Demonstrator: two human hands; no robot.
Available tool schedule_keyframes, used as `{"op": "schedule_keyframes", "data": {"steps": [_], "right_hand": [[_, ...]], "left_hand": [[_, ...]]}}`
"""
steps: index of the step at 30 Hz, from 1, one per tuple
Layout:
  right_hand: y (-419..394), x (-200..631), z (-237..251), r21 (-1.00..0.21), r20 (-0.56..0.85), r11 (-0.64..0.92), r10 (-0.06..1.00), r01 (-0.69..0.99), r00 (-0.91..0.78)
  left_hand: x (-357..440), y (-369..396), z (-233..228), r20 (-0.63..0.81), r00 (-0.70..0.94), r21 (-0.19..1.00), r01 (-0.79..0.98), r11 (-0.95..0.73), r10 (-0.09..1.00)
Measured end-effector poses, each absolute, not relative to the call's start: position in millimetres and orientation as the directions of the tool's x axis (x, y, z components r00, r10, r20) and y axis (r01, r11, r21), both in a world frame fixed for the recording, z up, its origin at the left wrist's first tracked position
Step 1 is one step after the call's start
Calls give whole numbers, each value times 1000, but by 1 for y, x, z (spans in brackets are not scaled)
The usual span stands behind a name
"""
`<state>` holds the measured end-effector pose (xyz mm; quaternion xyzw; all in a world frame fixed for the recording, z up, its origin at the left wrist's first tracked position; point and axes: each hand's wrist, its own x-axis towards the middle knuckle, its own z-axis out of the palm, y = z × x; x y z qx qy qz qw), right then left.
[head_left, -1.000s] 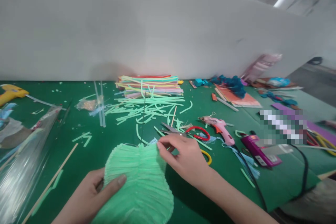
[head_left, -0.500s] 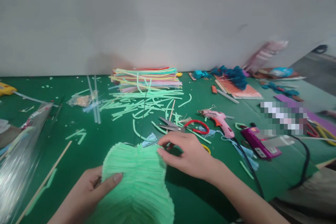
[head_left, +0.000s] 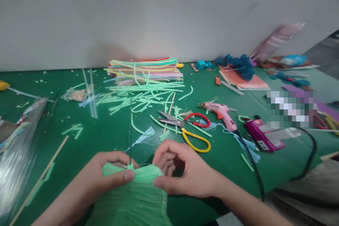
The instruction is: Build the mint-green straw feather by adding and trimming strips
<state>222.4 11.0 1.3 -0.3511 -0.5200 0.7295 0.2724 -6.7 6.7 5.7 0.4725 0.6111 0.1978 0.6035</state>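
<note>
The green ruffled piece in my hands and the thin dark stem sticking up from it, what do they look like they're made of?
Green ruffled piece: likely crepe paper or soft foam, matte, with fine pleated ridges. Thin dark stem: probably wire, straight and very slim; too thin to be sure.

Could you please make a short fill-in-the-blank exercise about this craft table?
1. Both hands, left hand and right hand, pinch the top of a ____ ruffled piece.
2. The table cover is ____.
3. The glue gun beside the scissors is ____.

Missing words: green; green; pink
</note>
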Motion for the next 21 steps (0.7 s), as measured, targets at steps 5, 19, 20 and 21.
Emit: {"op": "schedule_keyframes", "data": {"steps": [5,19,20,21], "right_hand": [[10,224,-4,-947,-203,-307,797,-92,-568],[9,232,-9,-992,-126,-91,846,92,-517],[11,238,-7,-990,-118,-61,863,129,-492],[14,248,-6,-983,-107,-28,891,181,-441]], "left_hand": [[-2,8,5,-582,137,799,284,531,802],[-6,8,-10,-587,164,796,296,529,793],[-7,9,-11,-585,155,793,318,520,796],[-8,9,-12,-584,146,787,343,512,799]]}}
